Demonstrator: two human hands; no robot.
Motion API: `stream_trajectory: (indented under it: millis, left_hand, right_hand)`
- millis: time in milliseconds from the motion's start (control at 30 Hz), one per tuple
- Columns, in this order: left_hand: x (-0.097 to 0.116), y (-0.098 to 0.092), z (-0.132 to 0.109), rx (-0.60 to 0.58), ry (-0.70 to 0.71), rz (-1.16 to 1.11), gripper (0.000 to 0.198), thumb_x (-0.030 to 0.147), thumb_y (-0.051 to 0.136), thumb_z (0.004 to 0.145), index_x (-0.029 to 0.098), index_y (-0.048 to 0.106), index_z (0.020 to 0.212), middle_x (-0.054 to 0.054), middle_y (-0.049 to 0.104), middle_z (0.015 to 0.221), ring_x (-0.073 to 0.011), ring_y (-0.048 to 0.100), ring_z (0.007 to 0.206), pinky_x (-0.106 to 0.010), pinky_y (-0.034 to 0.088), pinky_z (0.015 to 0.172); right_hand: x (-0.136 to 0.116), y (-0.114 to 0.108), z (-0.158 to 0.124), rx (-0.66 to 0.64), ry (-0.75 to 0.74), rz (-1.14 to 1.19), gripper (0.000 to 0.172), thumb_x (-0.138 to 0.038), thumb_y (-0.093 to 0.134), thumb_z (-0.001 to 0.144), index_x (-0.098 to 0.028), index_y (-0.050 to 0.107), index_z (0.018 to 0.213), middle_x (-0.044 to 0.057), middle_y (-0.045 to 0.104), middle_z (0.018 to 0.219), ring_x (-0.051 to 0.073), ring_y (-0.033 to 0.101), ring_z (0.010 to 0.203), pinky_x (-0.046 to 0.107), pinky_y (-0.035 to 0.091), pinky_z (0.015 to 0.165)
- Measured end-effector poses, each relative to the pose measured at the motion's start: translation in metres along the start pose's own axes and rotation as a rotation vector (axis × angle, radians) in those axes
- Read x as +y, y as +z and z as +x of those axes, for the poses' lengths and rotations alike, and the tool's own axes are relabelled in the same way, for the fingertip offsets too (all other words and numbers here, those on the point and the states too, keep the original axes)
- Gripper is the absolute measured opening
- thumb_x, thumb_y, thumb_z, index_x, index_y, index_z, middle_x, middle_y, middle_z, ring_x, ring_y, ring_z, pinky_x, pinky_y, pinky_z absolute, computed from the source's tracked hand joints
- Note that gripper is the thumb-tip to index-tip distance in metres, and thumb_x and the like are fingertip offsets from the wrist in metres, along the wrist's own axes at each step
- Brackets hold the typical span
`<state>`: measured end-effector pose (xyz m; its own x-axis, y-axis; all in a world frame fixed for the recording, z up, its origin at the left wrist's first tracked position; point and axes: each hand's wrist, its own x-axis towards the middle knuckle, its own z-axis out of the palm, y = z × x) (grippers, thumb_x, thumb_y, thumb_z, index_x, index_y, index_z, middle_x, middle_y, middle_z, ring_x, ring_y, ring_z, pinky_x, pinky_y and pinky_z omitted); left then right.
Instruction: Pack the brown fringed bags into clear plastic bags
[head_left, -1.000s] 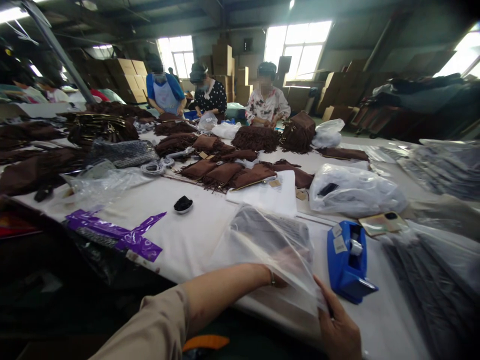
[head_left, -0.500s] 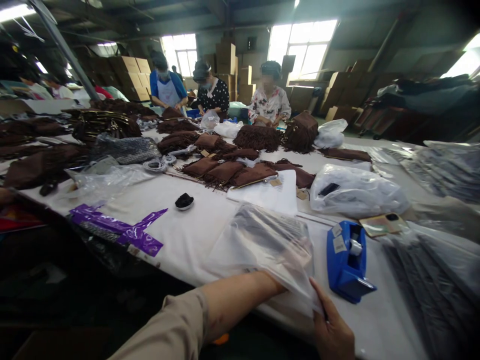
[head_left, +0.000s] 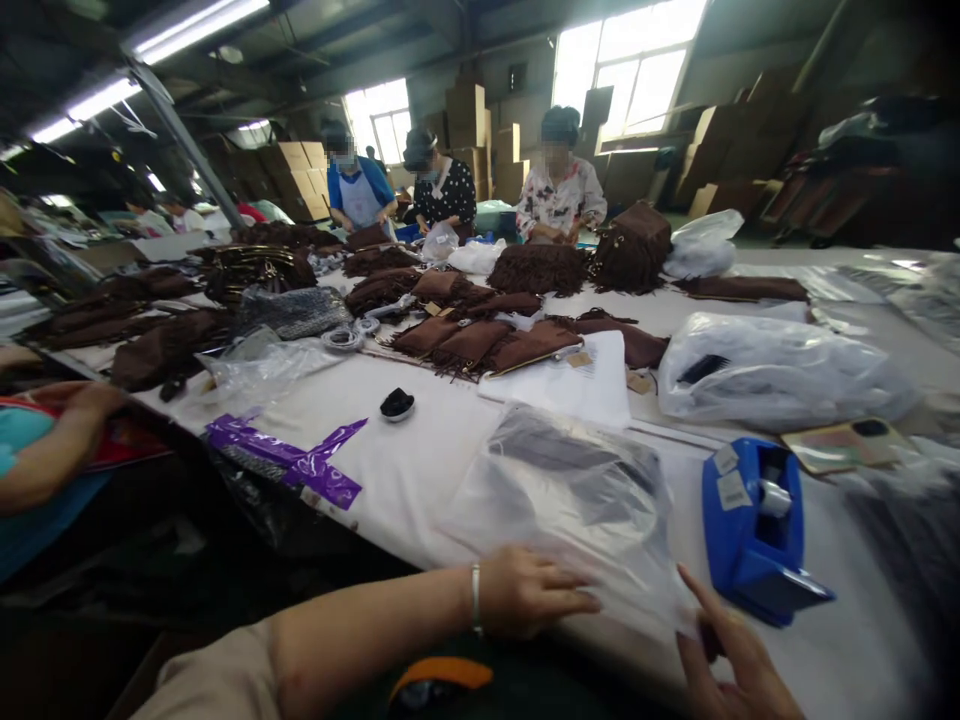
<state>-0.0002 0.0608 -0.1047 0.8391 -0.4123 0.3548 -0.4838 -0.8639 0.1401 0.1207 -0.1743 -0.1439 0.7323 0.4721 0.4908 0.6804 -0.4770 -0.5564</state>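
Observation:
A clear plastic bag (head_left: 570, 500) with a dark item inside lies on the white table (head_left: 405, 470) in front of me. My left hand (head_left: 529, 592) rests flat on the bag's near edge, fingers stretched out; a bracelet circles the wrist. My right hand (head_left: 731, 655) is at the bag's near right corner with a finger pointing up against the plastic; whether it pinches the bag is unclear. A blue tape dispenser (head_left: 757, 525) stands just right of the bag.
Brown fringed bags (head_left: 480, 340), purple strips (head_left: 289, 455), a small dish of black pieces (head_left: 397, 404), and filled plastic bags (head_left: 772, 370) cover the table. Three people (head_left: 559, 190) work at the far end. Another person's arm (head_left: 52, 450) rests at left. Cardboard boxes stand behind.
My left hand has come out of the plastic bag and now lies flat on its near edge. The view has shifted left and down, showing a co-worker's arm.

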Motion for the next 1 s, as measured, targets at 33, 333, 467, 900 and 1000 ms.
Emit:
stream_trajectory:
  millis: [33,333,467,900,1000]
  left_hand:
    - [-0.006,-0.017,-0.017,-0.022,0.086,0.002,0.037,0.022,0.045,0.092,0.023,0.050,0.128,-0.002,0.051,0.135,-0.0167,0.050,0.122,-0.028,0.036,0.109]
    - [-0.073,-0.031,-0.036,-0.004,-0.489,0.049,0.061,0.010,0.062,0.073,0.014,0.046,0.131,-0.013,0.048,0.137,-0.0298,0.033,0.134,-0.056,0.019,0.113]
    - [-0.073,-0.032,-0.038,0.219,-0.632,-0.051,0.050,-0.002,0.045,0.074,0.016,0.057,0.119,-0.007,0.065,0.117,-0.0217,0.056,0.116,-0.044,0.036,0.110]
    - [-0.035,-0.040,-0.024,0.362,-0.635,-0.167,0.056,-0.001,0.043,0.071,0.015,0.056,0.123,-0.007,0.063,0.120,-0.0211,0.057,0.113,-0.039,0.042,0.106]
    - [-0.034,-0.038,-0.029,0.368,-0.589,-0.198,0.055,0.000,0.043,0.073,0.014,0.054,0.125,-0.008,0.062,0.121,-0.0206,0.055,0.117,-0.041,0.037,0.110]
  right_hand:
    - [-0.005,-0.001,0.007,0.018,0.026,0.015,0.046,-0.045,0.046,0.088,-0.025,0.050,0.130,0.004,0.062,0.091,0.016,0.058,0.072,0.027,0.047,0.060]
    - [-0.038,0.020,0.066,0.089,-0.110,0.091,0.037,-0.037,0.051,0.088,-0.025,0.056,0.123,0.003,0.058,0.089,0.019,0.056,0.088,0.037,0.042,0.090]
    - [-0.028,0.006,0.062,0.108,-0.114,0.022,0.034,-0.039,0.050,0.088,-0.026,0.060,0.117,0.004,0.060,0.093,0.020,0.056,0.088,0.038,0.043,0.089]
    - [-0.082,0.065,0.023,-0.473,-0.586,-0.040,0.046,-0.019,0.044,0.090,-0.025,0.042,0.136,0.006,0.057,0.127,0.021,0.054,0.114,0.037,0.048,0.096]
    - [-0.072,0.096,0.036,-0.607,-0.492,-0.177,0.042,-0.025,0.042,0.092,-0.023,0.043,0.134,0.010,0.060,0.122,0.023,0.062,0.100,0.038,0.055,0.082]
